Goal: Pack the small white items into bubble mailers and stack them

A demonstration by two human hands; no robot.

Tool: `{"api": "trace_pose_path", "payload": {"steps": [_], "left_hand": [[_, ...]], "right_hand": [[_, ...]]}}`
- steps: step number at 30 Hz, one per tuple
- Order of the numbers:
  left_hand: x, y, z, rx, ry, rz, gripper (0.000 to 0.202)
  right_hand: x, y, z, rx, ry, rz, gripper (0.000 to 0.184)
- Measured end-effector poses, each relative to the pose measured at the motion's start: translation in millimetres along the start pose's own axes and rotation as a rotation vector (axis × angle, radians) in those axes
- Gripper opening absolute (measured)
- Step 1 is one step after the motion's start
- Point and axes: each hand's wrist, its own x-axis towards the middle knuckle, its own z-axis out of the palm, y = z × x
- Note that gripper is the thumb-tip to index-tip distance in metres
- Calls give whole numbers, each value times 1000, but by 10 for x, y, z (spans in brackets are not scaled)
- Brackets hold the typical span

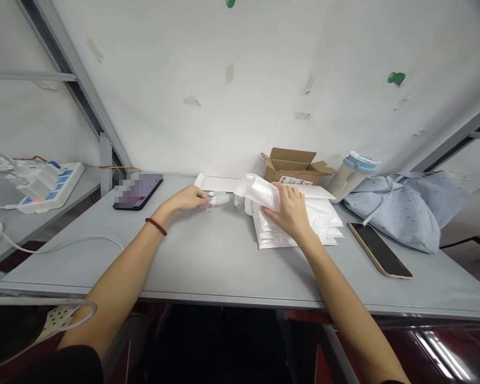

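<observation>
My left hand (192,198) reaches to the back middle of the table, its fingers pinched at the left end of a small white item with a thin cord loop (220,199); its exact kind is unclear. Another small white piece (237,202) lies just to the right. With my right hand (291,212), I grip a white bubble mailer (262,191), tilted up with its end toward the left. Under that hand lies a stack of white bubble mailers (278,239), partly hidden by the hand and wrist.
A flat white strip (220,184) lies by the wall. Behind the stack stands an open cardboard box (294,162). To the right are a blue-lidded cup (352,173), a light blue cloth bag (400,213) and a phone (380,250). At left lie a dark tablet (146,196) and a power strip (66,186).
</observation>
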Motion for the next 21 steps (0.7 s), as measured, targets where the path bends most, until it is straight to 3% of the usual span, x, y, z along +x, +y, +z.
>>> {"api": "trace_pose_path", "payload": {"steps": [7, 15, 18, 21], "left_hand": [[-137, 169, -126, -296, 74, 137, 27], [-160, 346, 205, -154, 120, 291, 21], [-161, 388, 320, -281, 127, 362, 23], [-132, 387, 378, -454, 182, 340, 25]], "right_hand": [[-11, 9, 68, -60, 37, -71, 53], [-45, -26, 155, -58, 86, -242, 47], [-45, -34, 164, -49, 118, -252, 45], [-34, -22, 151, -32, 159, -212, 44]]}}
